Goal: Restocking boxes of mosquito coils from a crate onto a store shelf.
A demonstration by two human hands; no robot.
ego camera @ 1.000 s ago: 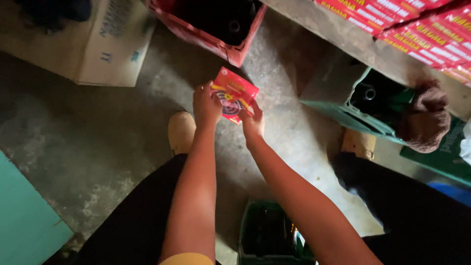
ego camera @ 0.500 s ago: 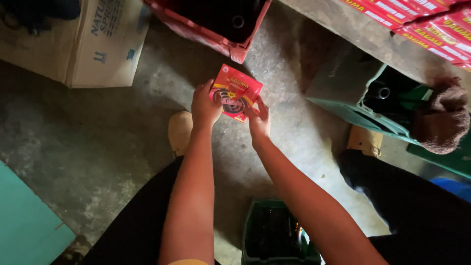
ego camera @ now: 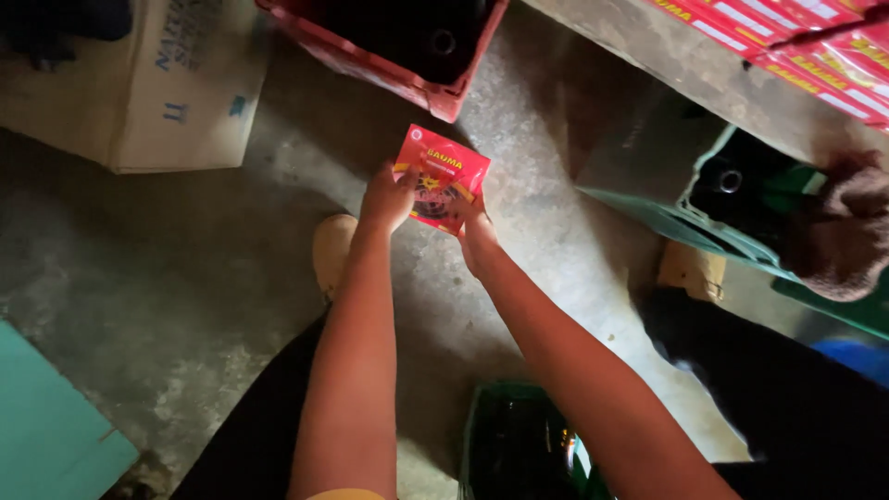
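A small flat red box with a yellow and dark picture on its face is held out in front of me over the concrete floor. My left hand grips its lower left edge. My right hand holds its lower right corner from below. Both arms are stretched forward and both hands are closed on the box.
A red crate with dark bottles stands ahead, a cardboard carton at the far left. A green crate sits right, another green crate between my legs. Red boxes lie on a ledge. A brown cloth rests at right.
The red box and both hands have stayed together; the view has shifted slightly so they sit a little lower in the frame.
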